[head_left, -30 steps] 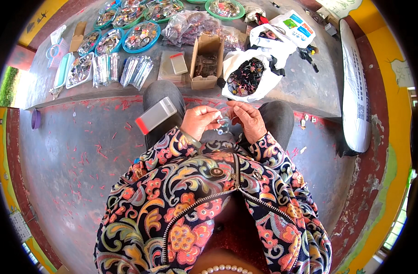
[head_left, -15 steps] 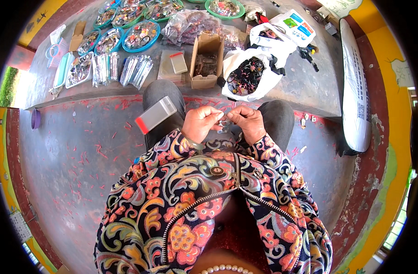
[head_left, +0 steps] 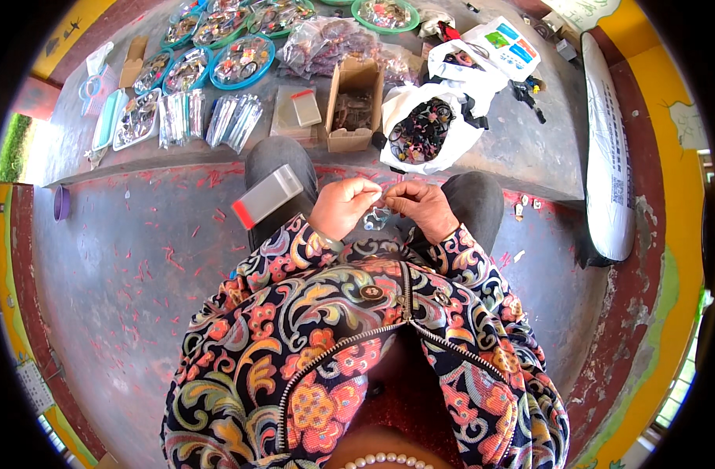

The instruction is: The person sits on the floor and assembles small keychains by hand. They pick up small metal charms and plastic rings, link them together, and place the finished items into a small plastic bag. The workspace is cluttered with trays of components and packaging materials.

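Between my knees, my left hand and my right hand pinch at the same spot, their fingertips almost meeting. A small clear plastic bag hangs below the fingers, its top edge held by both hands. Something pale and bluish shows inside it, too small to make out. Across my left thigh lies a stack of flat clear bags with a red strip at one end.
Ahead on a grey ledge stand an open cardboard box, a white bag of dark hair ties, bundles of filled slim packets and round trays of trinkets. A long white sack leans at the right. Red scraps litter the floor.
My fingertips have shifted slightly, and the right hand has turned a little. The small bag now hangs lower and shows more plainly beneath the fingers.
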The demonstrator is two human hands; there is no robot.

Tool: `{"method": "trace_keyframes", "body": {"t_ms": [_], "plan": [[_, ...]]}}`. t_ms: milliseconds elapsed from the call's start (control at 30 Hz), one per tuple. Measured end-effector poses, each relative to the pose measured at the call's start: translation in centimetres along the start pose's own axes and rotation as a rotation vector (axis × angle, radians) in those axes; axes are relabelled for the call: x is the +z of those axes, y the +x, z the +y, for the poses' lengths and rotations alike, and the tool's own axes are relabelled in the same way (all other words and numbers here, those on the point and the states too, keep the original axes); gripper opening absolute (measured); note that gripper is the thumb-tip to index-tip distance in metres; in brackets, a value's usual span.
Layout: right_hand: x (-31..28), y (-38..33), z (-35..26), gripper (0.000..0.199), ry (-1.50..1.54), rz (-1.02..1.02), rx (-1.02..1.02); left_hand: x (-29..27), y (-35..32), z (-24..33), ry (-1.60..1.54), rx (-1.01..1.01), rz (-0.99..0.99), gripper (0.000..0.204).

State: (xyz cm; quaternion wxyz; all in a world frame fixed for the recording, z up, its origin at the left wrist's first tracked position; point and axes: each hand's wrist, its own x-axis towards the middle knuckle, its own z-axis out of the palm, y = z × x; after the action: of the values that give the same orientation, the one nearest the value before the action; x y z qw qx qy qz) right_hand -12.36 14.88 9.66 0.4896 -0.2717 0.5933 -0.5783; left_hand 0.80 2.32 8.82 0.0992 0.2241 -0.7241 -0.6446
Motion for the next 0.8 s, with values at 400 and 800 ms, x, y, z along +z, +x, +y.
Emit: {"method": "trace_keyframes", "body": {"t_ms": [400, 800], "plan": [[-1.4, 0.7, 2.1, 0.006, 0.511, 0.319, 0.092, 0.4, 0.5, -2.3, -0.408, -0.250, -0.101, 0.029], [-1.0, 0.3, 2.1, 0.016, 0.265, 0.147, 0.197, 0.2, 0.3, -2.3, -0.328, -0.158, -0.130, 0.017]]}}
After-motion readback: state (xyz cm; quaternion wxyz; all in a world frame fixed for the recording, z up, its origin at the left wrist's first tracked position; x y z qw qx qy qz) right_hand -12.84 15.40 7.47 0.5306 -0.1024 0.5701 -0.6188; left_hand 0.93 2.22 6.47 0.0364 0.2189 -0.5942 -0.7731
